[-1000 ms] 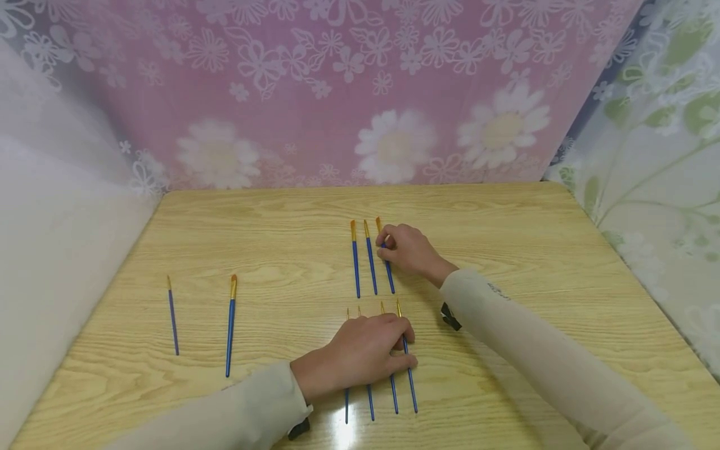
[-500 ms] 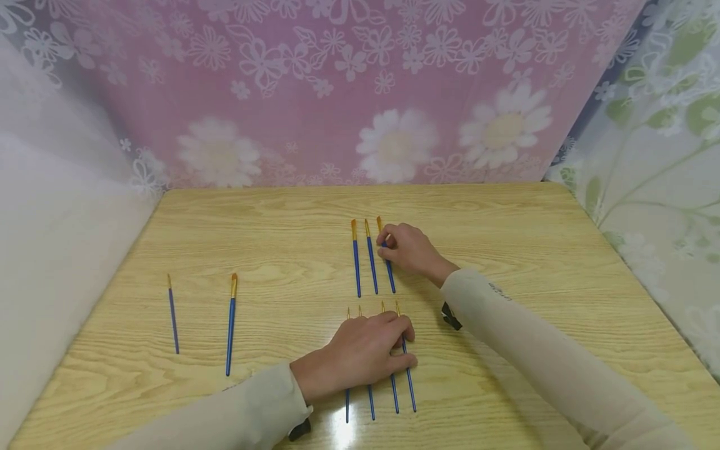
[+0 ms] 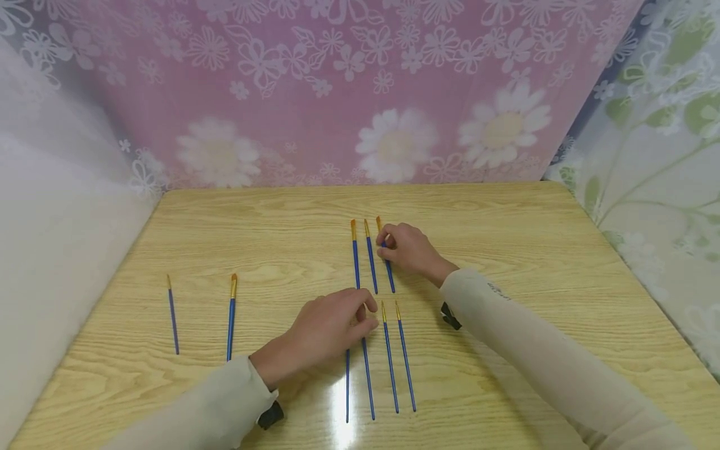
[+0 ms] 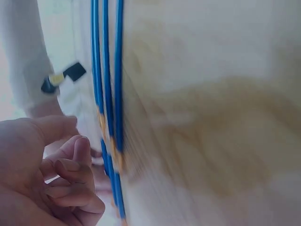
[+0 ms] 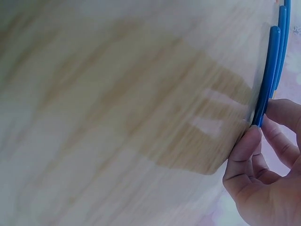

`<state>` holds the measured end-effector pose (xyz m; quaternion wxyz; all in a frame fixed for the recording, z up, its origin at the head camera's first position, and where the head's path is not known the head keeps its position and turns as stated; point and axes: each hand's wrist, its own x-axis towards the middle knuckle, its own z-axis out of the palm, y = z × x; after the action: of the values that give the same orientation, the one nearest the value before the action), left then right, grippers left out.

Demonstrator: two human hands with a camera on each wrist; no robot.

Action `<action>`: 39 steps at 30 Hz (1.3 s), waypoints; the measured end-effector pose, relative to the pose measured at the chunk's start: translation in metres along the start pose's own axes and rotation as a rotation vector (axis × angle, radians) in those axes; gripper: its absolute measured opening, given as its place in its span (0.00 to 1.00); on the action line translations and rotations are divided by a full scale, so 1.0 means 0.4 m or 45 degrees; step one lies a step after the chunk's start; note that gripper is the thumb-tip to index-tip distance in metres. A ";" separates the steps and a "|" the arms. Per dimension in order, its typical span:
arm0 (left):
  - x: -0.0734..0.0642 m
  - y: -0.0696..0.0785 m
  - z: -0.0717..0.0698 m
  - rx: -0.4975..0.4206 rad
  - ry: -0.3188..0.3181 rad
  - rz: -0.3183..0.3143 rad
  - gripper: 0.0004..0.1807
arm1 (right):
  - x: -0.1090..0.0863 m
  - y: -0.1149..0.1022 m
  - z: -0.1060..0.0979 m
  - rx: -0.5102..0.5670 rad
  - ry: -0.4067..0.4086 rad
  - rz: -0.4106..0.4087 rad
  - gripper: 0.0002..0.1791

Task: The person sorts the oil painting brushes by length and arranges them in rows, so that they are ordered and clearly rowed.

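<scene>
My right hand [image 3: 413,250] pinches the blue handle of the rightmost paintbrush [image 3: 390,278] in the far row, finger and thumb on either side; the brush lies on the table. Beside it lie a flat-tipped paintbrush [image 3: 355,256] and a narrower paintbrush [image 3: 370,256]. Over the near row hangs my left hand [image 3: 320,328], fingers loosely curled and holding nothing in the left wrist view. It covers the upper parts of two thin paintbrushes, the left one [image 3: 347,387] and its neighbour [image 3: 368,381]. Two more thin paintbrushes, one [image 3: 390,356] and the rightmost [image 3: 406,356], lie uncovered.
On the left of the wooden table [image 3: 270,250] a thin paintbrush [image 3: 173,319] and a thicker paintbrush [image 3: 231,319] lie apart, the latter's end hidden by my left sleeve. A pink flowered backdrop [image 3: 304,125] rises behind the table's far edge.
My left hand has come off the right-hand brushes of the near row and moved left and slightly away from me. The rightmost near brush shifted slightly left earlier. My right hand stays put.
</scene>
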<state>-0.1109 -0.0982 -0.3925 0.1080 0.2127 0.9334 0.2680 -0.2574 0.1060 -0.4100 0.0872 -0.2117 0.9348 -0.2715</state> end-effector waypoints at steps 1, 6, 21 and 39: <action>-0.002 -0.010 -0.006 0.000 0.013 -0.022 0.10 | -0.001 0.001 0.000 0.002 0.001 0.005 0.10; -0.022 -0.069 -0.034 0.014 0.074 -0.136 0.08 | -0.001 0.002 -0.001 0.001 0.001 -0.002 0.10; -0.130 -0.259 -0.181 0.051 0.128 -0.414 0.14 | 0.000 -0.007 -0.006 0.007 -0.011 0.005 0.10; -0.230 -0.358 -0.238 0.099 -0.153 -0.393 0.14 | -0.002 -0.009 -0.004 -0.008 -0.025 0.030 0.11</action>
<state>-0.1079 -0.2930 -0.3835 0.1950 0.0865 0.9565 0.1988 -0.2559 0.1046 -0.4066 0.0988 -0.2035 0.9372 -0.2654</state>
